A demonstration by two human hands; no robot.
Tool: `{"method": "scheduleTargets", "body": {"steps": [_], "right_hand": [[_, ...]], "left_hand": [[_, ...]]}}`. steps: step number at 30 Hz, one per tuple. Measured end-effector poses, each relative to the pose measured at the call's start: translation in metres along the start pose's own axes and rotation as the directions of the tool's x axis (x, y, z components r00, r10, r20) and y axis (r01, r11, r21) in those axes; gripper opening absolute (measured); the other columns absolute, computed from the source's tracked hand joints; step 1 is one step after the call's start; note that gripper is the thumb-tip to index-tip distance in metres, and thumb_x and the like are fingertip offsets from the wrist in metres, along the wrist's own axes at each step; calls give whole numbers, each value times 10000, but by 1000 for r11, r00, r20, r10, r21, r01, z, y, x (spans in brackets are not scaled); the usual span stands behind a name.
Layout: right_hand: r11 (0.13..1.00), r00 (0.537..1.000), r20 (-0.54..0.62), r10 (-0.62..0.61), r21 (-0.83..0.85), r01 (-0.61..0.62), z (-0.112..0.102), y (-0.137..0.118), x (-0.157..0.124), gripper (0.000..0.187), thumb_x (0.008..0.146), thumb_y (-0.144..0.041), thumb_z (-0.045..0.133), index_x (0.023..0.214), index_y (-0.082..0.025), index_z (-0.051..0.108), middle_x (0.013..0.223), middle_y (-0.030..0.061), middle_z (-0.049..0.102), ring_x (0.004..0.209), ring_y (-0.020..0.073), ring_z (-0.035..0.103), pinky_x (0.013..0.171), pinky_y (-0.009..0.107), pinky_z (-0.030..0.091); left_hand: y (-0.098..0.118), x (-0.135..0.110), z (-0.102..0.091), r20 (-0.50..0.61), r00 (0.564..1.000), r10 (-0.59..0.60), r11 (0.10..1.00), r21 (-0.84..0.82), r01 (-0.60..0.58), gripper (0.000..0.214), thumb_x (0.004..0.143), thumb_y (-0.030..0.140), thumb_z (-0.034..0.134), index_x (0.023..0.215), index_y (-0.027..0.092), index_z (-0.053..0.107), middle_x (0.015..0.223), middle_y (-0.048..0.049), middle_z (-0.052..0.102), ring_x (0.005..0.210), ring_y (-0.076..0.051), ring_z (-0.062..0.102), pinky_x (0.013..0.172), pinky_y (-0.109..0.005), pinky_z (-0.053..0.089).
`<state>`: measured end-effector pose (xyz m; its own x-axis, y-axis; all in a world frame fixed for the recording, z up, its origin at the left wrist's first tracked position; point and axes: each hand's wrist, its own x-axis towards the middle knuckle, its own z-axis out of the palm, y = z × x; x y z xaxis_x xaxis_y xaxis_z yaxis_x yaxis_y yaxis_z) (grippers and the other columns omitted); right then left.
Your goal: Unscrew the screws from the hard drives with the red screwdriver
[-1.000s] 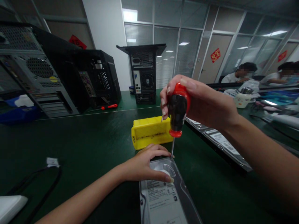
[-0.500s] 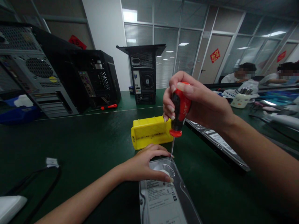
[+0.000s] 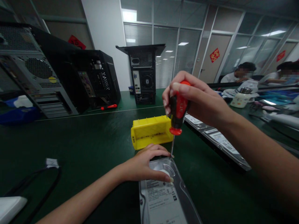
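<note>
A silver hard drive (image 3: 161,202) with a white label lies on the green table (image 3: 93,137), close in front of me. My left hand (image 3: 149,165) grips its far end, the thumb across the top face and the fingers around the far edge. In my right hand (image 3: 193,96) is a red and black screwdriver (image 3: 179,109), held almost upright. Its tip touches the drive's far right corner, beside my left fingertips. Whatever sits under the tip is too small to make out. Just beyond the drive stands a yellow bin (image 3: 151,132) with small dark bits inside.
More hard drives (image 3: 221,141) lie in a row at the right. Computer cases (image 3: 143,74) stand at the back and left, with another red screwdriver (image 3: 109,107) near them. A black cable (image 3: 49,186) lies at left. People (image 3: 245,73) sit beyond the cluttered right side.
The screwdriver handle has turned slightly within my right fingers, which have shifted their grip. My left hand and the hard drive have stayed in place.
</note>
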<state>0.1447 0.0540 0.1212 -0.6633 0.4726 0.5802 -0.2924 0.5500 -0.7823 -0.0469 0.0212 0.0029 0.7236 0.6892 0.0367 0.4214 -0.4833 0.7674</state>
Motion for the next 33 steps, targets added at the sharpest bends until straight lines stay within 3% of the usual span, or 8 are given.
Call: {"method": "scheduleTargets", "body": {"steps": [4, 9, 14, 19, 25, 33], "right_hand": [[991, 997, -25, -75, -109, 72, -4, 1, 1, 75, 882, -222, 542, 864, -151, 529, 929, 38, 630, 762, 128, 626, 693, 254, 535], [989, 997, -40, -67, -135, 62, -3, 1, 1, 102, 893, -257, 523, 839, -174, 499, 865, 22, 643, 653, 120, 619, 512, 208, 508], [991, 999, -29, -29, -129, 25, 0, -1, 0, 127, 906, -302, 498, 851, -187, 497, 723, -7, 573, 648, 125, 582, 577, 234, 502], [999, 999, -6, 32, -44, -32, 4, -5, -1, 278, 945, -331, 284, 860, -170, 495, 746, 23, 553, 693, 135, 554, 666, 261, 486], [996, 1000, 15, 26, -85, -25, 2, -5, -1, 222, 953, -323, 369, 926, -156, 512, 791, 13, 578, 719, 113, 590, 670, 217, 507], [999, 995, 93, 46, -16, -45, -6, -8, -2, 183, 958, -270, 373, 942, -135, 495, 939, 61, 606, 808, 140, 626, 732, 267, 521]], "left_hand": [[0, 0, 0, 5, 1000, -6, 1000, -3, 6, 585, 688, 449, 759, 1208, 260, 569, 1243, -31, 517, 1165, -227, 467, 1035, -362, 348], [1, 0, 0, 3, 1000, 3, 1000, 3, -3, 589, 687, 468, 753, 1205, 256, 568, 1236, -35, 522, 1161, -232, 468, 1032, -372, 350], [1, 0, -1, 4, 1000, -3, 1000, 4, 3, 593, 686, 470, 754, 1209, 264, 565, 1246, -35, 516, 1167, -234, 465, 1036, -377, 346], [0, 1, -1, 8, 1000, -13, 1000, 7, 12, 600, 687, 470, 753, 1217, 260, 563, 1253, -38, 510, 1171, -235, 464, 1036, -374, 346], [1, 1, 0, 4, 1000, -3, 1000, 3, 3, 581, 689, 444, 759, 1204, 246, 576, 1242, -42, 518, 1170, -235, 462, 1043, -372, 335], [1, 1, -1, 8, 1000, -2, 1000, -1, 2, 575, 693, 466, 750, 1203, 266, 574, 1245, -41, 516, 1170, -241, 464, 1042, -383, 336]]}}
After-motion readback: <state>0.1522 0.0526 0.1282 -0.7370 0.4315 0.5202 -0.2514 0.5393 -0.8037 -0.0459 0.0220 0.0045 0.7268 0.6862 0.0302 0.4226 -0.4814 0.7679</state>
